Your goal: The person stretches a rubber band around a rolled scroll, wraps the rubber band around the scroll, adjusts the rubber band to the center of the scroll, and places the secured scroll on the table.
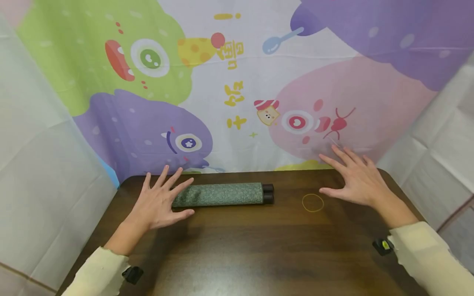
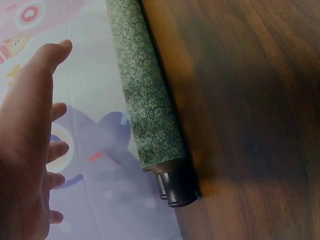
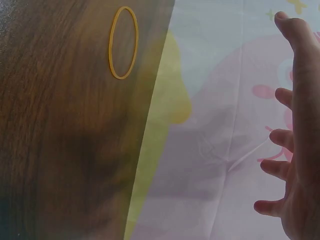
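Observation:
A rolled scroll [image 1: 226, 194] in green floral fabric lies sideways on the brown wooden table, two dark rod ends showing at its right. My left hand [image 1: 157, 201], fingers spread, hovers above its left end and hides that end in the head view. From the left wrist, the scroll [image 2: 150, 100] shows its patterned cover and black rod ends, apart from the hand [image 2: 22, 140]. To the right lies a thin yellow rubber band [image 1: 312, 203]. My right hand [image 1: 361, 181] is spread in the air just right of it, holding nothing. The right wrist view shows the band [image 3: 111, 45] flat on the wood.
The wooden table [image 1: 237, 250] reaches back to a hanging cloth [image 1: 207, 86] printed with cartoon monsters. Pale sheets [image 1: 48, 156] close off the left side, and similar white panels [image 1: 437, 152] stand at the right.

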Tool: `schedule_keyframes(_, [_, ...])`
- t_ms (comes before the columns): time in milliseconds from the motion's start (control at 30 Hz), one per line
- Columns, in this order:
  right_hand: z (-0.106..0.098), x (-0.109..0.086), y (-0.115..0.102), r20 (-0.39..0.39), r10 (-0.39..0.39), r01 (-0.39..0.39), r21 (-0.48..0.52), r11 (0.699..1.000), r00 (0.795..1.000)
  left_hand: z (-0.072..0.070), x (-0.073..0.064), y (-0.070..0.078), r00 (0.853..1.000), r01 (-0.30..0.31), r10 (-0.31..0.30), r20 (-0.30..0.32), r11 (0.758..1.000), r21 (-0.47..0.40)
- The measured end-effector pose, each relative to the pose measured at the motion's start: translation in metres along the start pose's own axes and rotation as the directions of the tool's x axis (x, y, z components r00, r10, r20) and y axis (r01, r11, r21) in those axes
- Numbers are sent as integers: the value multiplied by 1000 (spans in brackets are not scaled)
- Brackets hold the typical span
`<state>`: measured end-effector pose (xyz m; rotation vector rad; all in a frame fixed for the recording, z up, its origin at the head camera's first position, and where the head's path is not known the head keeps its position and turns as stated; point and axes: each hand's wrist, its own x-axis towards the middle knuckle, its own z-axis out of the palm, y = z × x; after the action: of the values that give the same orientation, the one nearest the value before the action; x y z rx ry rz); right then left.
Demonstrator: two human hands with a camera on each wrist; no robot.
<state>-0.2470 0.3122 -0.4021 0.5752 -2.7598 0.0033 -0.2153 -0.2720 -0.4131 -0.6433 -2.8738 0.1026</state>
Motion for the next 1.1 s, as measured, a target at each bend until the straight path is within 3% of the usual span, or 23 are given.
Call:
schedule_keyframes(533, [2,2,-2,51,15,-16,11,1000,999,14,6,-7,1000,8,-9,-11,999,-43])
schedule_keyframes(1100, [13,1,-9,77,-11,10,14,1000,997,29,11,-17,999,34,-32,25,996,-81])
